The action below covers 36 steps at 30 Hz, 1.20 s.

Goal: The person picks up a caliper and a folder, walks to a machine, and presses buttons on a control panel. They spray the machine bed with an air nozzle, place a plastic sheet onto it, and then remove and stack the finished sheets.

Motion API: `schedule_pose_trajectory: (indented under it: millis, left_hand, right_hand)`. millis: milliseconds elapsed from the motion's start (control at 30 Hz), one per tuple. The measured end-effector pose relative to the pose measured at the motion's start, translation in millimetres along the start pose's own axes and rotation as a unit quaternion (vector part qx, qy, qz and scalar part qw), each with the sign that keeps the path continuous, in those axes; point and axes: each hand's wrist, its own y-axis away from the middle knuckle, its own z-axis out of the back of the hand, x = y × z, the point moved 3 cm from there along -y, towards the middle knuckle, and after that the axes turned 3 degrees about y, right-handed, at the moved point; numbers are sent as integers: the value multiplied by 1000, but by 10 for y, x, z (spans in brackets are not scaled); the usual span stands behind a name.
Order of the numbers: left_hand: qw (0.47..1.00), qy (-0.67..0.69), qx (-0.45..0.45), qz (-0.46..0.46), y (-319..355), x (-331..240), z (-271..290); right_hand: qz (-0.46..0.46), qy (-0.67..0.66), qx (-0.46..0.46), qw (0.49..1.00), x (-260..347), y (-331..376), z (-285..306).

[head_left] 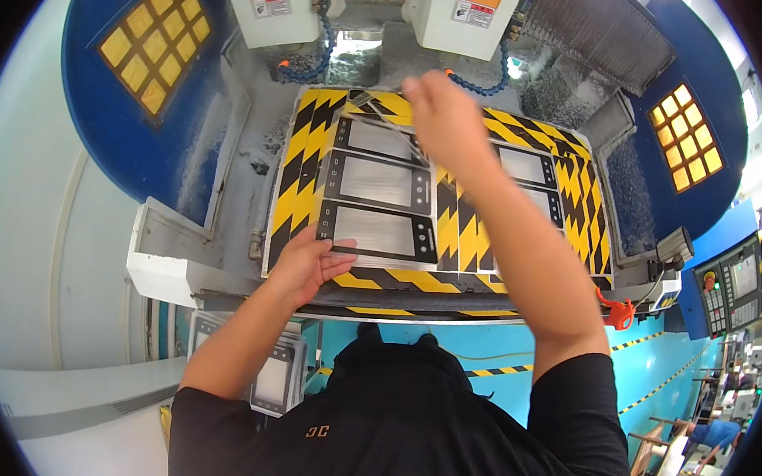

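On a table striped in yellow and black lies a clear sheet with three black-framed rectangular panels (380,230), one behind the other, each with small round cut-outs at its right end. My left hand (305,268) rests at the near left corner of the closest panel, thumb at its left edge and fingers loosely spread along the front edge. Over the far panel, my right hand (447,120) is closed and a little blurred. A thin clear strip (390,127) slants up beside it; whether the fingers hold it is hidden.
More black-framed panels (538,167) lie right of centre on the striped table (295,224). Blue machine doors (186,152) flank it. Blue coolant hoses (327,51) hang behind. An orange-red nozzle (622,315) and control panel (731,286) are at right. Another framed panel (273,380) sits below left.
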Motion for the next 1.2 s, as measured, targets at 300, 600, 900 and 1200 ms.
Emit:
schedule_pose_trajectory:
  millis: [300, 600, 900, 1200]
  left_hand:
    - [970, -148, -47, -188, 709, -461, 23]
    - [773, -236, -327, -490, 3635, -604, 550]
    - [600, -179, -656, -422, 6813, 1960, 411]
    - [531, -11, -772, -347, 8823, 4934, -151]
  right_hand:
    - [143, 59, -191, 969, 147, 67, 1386]
    - [-38, -495, -84, 864, -415, 495, 2432]
    - [-74, -581, 269, 765, -232, 2013, 984]
    - [-328, -524, 474, 627, -387, 3939, -789]
